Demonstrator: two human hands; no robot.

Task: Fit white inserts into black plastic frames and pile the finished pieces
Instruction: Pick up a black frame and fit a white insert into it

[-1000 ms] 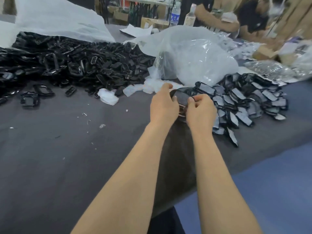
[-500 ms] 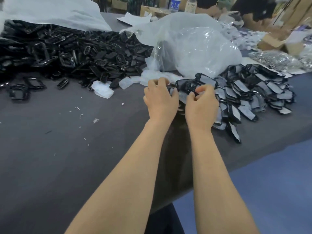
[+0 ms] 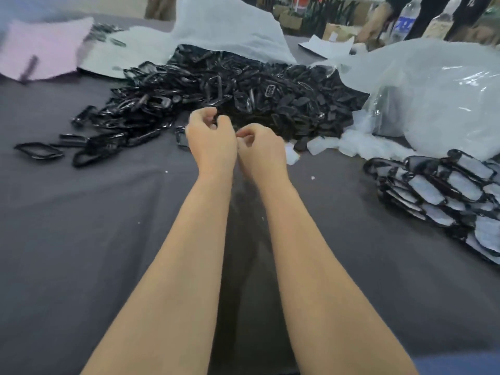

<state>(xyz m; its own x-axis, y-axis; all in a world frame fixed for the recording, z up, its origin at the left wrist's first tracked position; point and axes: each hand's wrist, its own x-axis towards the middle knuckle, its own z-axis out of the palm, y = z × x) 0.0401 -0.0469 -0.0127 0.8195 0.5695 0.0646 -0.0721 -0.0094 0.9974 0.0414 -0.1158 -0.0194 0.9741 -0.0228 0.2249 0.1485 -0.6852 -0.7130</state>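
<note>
Two bare hands hover over the dark-clothed worktop (image 3: 81, 226), at the near fringe of a heap of black plastic frames (image 3: 257, 96) that sprawls across its far middle. The left hand (image 3: 211, 142) has its fingers curled right at the heap's edge, with something dark between thumb and fingertips. Through the blur I cannot tell whether that is a pinched frame or only the heap behind. The right hand (image 3: 261, 151), just beside it, is curled thumb to forefinger, and no piece shows in it. Loose white inserts (image 3: 351, 143) lie to the right of the heap, below a clear plastic bag (image 3: 433, 90). Finished pieces (image 3: 446, 196) are piled by the right edge. This looks like the pick-up step for a new piece. Next, one frame must be drawn free of the tangle and an insert fetched from the right.
</note>
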